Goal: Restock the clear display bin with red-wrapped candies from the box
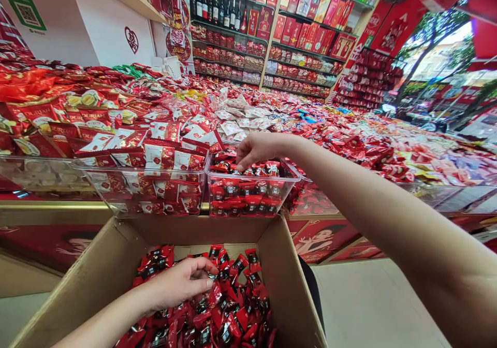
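My left hand is inside an open cardboard box, low over a heap of red-and-black wrapped candies. Its thumb and fingers are curled round a wrapped candy at the fingertips. Farther forward, my right hand reaches down over a clear plastic bin from the right. The bin holds rows of the same red-and-black candies. The right fingers are pinched together at the candies' top layer, and whatever is between them is hidden.
Left of the bin stands another clear bin of red-and-white packets. Durian snack packets lie farther left. Heaped sweets cover the counter behind. Shelves with bottles and red boxes line the back. Tiled floor shows at right.
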Tool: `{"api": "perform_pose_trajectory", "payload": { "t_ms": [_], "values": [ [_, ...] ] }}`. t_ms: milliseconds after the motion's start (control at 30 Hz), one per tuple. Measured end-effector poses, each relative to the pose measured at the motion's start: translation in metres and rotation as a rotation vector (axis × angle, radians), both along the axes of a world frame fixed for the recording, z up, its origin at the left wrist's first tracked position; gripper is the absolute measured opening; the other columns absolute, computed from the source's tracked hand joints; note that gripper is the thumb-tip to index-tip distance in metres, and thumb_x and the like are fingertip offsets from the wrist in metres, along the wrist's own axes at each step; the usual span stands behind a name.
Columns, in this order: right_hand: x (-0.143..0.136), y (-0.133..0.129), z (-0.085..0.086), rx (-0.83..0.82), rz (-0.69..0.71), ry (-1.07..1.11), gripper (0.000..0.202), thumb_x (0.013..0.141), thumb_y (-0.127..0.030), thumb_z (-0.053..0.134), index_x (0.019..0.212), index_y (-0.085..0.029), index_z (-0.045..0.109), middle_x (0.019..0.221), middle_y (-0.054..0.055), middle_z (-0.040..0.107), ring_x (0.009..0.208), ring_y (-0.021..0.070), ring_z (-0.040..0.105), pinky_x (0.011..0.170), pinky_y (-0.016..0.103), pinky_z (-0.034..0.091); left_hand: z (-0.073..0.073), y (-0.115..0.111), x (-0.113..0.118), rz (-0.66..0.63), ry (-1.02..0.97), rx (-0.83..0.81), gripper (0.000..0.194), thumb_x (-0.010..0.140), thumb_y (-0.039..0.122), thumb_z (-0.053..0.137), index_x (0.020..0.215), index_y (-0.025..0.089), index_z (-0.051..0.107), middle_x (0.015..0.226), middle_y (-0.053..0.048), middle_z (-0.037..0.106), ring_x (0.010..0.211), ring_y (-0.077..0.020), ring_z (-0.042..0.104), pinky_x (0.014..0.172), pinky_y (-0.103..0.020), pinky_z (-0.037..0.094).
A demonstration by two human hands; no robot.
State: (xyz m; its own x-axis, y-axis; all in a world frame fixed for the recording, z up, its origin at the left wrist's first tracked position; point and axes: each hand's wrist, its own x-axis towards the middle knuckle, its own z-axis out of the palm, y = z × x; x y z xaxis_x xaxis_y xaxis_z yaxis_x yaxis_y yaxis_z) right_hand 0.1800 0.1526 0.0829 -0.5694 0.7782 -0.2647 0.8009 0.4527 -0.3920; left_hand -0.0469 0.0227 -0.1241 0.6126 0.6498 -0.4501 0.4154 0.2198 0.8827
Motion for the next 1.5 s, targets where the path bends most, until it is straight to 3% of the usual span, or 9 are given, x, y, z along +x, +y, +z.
{"api": "perform_pose_trajectory", "payload": {
  "t_ms": [100, 267, 533, 667, 967, 1233, 1500],
  "values": [
    [-0.010, 0.002, -0.009, 0.061, 0.055, 0.051, 0.032, 0.058, -0.036, 0.062, 0.083, -0.016, 0.060, 0.073, 0.002, 0.059, 0.060, 0.0089, 0.048, 0.052, 0.021, 0.037, 0.001, 0.000, 0.000, -0.004, 0.012, 0.005, 0.031, 0.067, 0.039, 0.055, 0.089, 0.018, 0.051, 0.060, 0.006, 0.051, 0.054, -0.0111, 0.048, 0.052, -0.022, 0.036],
    [-0.020, 0.001, -0.021, 0.074, 0.136, -0.013, 0.017, 0.058, -0.022, 0.059, 0.074, -0.015, 0.060, 0.067, 0.000, 0.059, 0.058, 0.0080, 0.046, 0.051, 0.021, 0.035, 0.002, 0.000, 0.000, -0.001, 0.019, 0.027, 0.030, 0.065, 0.039, 0.056, 0.086, 0.018, 0.053, 0.059, 0.006, 0.051, 0.055, -0.0116, 0.047, 0.054, -0.022, 0.035],
    [-0.016, -0.012, -0.007, 0.365, 0.098, -0.070, 0.012, 0.061, -0.019, 0.054, 0.071, -0.014, 0.057, 0.063, 0.000, 0.055, 0.053, 0.0076, 0.042, 0.049, 0.022, 0.029, 0.001, 0.002, 0.000, -0.020, 0.018, 0.037, 0.028, 0.067, 0.037, 0.055, 0.087, 0.017, 0.053, 0.059, 0.006, 0.051, 0.054, -0.0106, 0.045, 0.053, -0.021, 0.035],
    [-0.019, -0.020, -0.007, 0.403, 0.117, -0.115, 0.011, 0.061, -0.016, 0.051, 0.070, -0.014, 0.057, 0.061, 0.001, 0.054, 0.053, 0.0083, 0.042, 0.049, 0.023, 0.029, 0.001, 0.001, -0.001, -0.026, 0.018, 0.038, 0.028, 0.068, 0.037, 0.054, 0.088, 0.016, 0.053, 0.060, 0.006, 0.051, 0.055, -0.0108, 0.046, 0.054, -0.022, 0.035],
    [-0.020, -0.018, -0.015, 0.240, 0.118, -0.085, 0.010, 0.060, -0.022, 0.056, 0.066, -0.014, 0.057, 0.062, 0.000, 0.056, 0.055, 0.0081, 0.043, 0.049, 0.022, 0.031, -0.001, 0.001, -0.002, -0.028, 0.024, 0.034, 0.029, 0.068, 0.038, 0.054, 0.087, 0.016, 0.052, 0.060, 0.006, 0.052, 0.055, -0.0114, 0.048, 0.054, -0.022, 0.036],
    [-0.018, -0.010, -0.020, -0.057, 0.087, -0.106, 0.025, 0.057, -0.035, 0.061, 0.071, -0.015, 0.057, 0.058, -0.001, 0.054, 0.051, 0.0080, 0.044, 0.047, 0.021, 0.035, -0.004, 0.001, -0.004, -0.025, 0.019, 0.018, 0.029, 0.068, 0.038, 0.054, 0.089, 0.017, 0.051, 0.061, 0.006, 0.051, 0.056, -0.0114, 0.048, 0.055, -0.023, 0.038],
    [-0.013, -0.008, -0.017, -0.139, 0.038, -0.066, 0.035, 0.054, -0.039, 0.065, 0.077, -0.014, 0.058, 0.064, 0.000, 0.058, 0.056, 0.0086, 0.049, 0.053, 0.022, 0.039, -0.005, 0.001, -0.005, -0.025, 0.005, 0.021, 0.028, 0.069, 0.037, 0.054, 0.088, 0.017, 0.052, 0.061, 0.006, 0.052, 0.056, -0.0111, 0.048, 0.055, -0.022, 0.037]
  ]
}}
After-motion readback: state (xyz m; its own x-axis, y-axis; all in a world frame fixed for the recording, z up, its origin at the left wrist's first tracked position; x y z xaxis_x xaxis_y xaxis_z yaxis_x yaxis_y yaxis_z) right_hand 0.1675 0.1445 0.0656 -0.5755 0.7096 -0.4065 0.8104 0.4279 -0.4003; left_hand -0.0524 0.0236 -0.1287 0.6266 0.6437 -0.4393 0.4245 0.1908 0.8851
